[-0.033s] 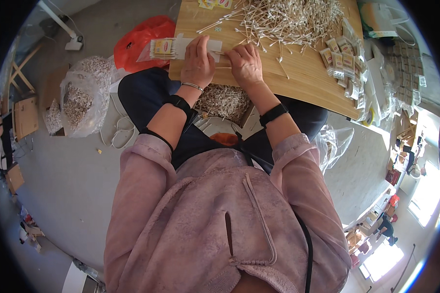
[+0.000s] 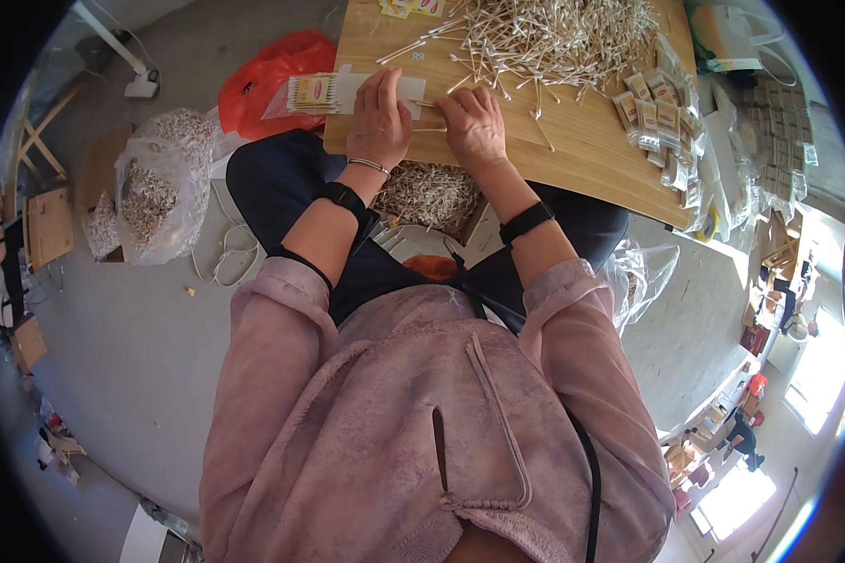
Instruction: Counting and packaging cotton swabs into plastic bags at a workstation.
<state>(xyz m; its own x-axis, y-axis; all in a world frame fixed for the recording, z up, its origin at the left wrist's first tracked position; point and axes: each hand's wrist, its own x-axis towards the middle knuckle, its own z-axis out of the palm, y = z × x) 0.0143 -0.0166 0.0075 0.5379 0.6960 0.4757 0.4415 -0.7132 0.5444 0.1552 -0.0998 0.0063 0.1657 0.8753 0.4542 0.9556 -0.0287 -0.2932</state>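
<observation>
My left hand (image 2: 380,122) lies on a white strip (image 2: 347,98) near the table's front edge, fingers stretched forward, thumb hidden. Left of it, a clear bag of cotton swabs (image 2: 312,94) with a yellow and red label rests on the wood. My right hand (image 2: 476,129) is closed in a pinch just to the right. From its fingertips cotton swabs (image 2: 428,129) point toward my left hand; how many it holds is hard to see. Beyond both hands a large heap of loose cotton swabs (image 2: 563,38) covers the far side of the table (image 2: 573,169).
Packed swab bags (image 2: 657,113) lie at the table's right. A box of swabs (image 2: 430,195) stands under the front edge, between my legs. A red plastic bag (image 2: 272,80) and a big clear sack of swabs (image 2: 164,188) are on the left. White cables (image 2: 230,244) lie on the floor.
My right hand has shifted very slightly to the right and nearer to me. The left hand and the bag have stayed in place.
</observation>
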